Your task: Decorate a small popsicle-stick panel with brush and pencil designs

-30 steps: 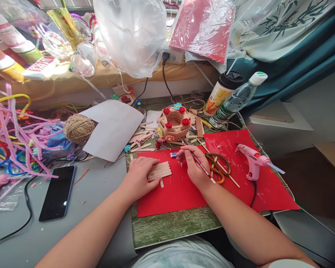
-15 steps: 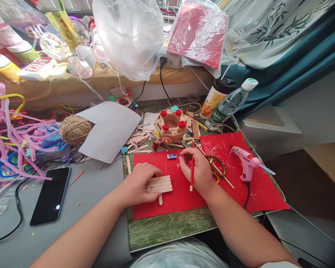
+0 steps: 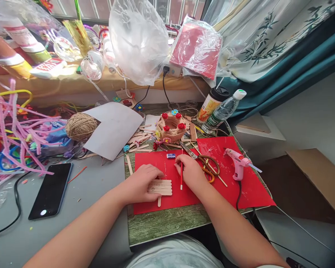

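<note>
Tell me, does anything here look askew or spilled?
The bottle lies tilted beside the cup; whitish smears mark the right red sheet. By the left hand, one stick juts below the panel.

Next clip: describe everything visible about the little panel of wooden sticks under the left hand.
The stick panel is a small raft of pale wooden craft sticks laid side by side, with one cross stick poking out toward the person. Faint pencil marks show on it. It lies flat on the red sheet; the left hand rests fingers on its left end. The right hand holds a red pencil beside its right edge.
</note>
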{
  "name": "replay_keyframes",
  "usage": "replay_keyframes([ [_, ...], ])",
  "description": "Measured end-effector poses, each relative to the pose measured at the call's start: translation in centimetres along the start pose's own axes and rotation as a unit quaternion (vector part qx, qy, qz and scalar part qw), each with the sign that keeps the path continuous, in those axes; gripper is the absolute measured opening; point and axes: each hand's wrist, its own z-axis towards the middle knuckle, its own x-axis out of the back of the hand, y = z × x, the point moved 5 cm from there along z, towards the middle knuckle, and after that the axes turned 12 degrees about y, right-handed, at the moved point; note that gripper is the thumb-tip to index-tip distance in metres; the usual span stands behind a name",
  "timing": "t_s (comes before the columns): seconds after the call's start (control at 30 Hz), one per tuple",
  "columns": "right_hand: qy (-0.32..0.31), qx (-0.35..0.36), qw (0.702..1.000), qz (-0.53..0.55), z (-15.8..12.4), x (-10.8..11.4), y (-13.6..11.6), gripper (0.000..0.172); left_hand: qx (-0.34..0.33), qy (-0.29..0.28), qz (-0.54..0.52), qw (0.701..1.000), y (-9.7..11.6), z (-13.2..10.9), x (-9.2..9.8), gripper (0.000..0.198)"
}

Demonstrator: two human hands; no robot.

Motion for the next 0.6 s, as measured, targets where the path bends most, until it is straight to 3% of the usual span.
replay_keyframes([
  [0.6, 0.029, -0.002, 0.998, -0.064, 0.40, -0.88, 0.26, 0.021, 0.032, 0.003, -0.013, 0.999, -0.20, 0.13, 0.17, 0.044],
])
